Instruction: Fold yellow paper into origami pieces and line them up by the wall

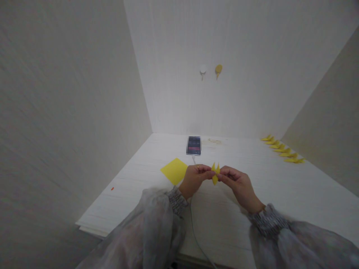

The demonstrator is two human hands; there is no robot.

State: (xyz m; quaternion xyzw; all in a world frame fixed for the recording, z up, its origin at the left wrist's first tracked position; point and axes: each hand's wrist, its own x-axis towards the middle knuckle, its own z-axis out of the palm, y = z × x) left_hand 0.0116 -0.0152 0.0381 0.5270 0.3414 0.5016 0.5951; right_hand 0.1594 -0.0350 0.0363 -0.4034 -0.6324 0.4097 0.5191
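Note:
My left hand point(195, 179) and my right hand point(238, 186) meet above the white table point(280, 194), each pinching one side of a small folded yellow paper piece point(215, 173). The piece has two points sticking up and one hanging down. Both hands have their fingers closed on it. A flat yellow paper square point(175, 170) lies on the table just left of my left hand.
A dark phone point(194, 145) lies beyond the hands, with a cable running toward me. Several folded yellow pieces point(282, 149) lie in a row along the right wall. Two round hooks point(211, 70) hang on the back wall. A small orange speck point(112, 188) sits near the left edge.

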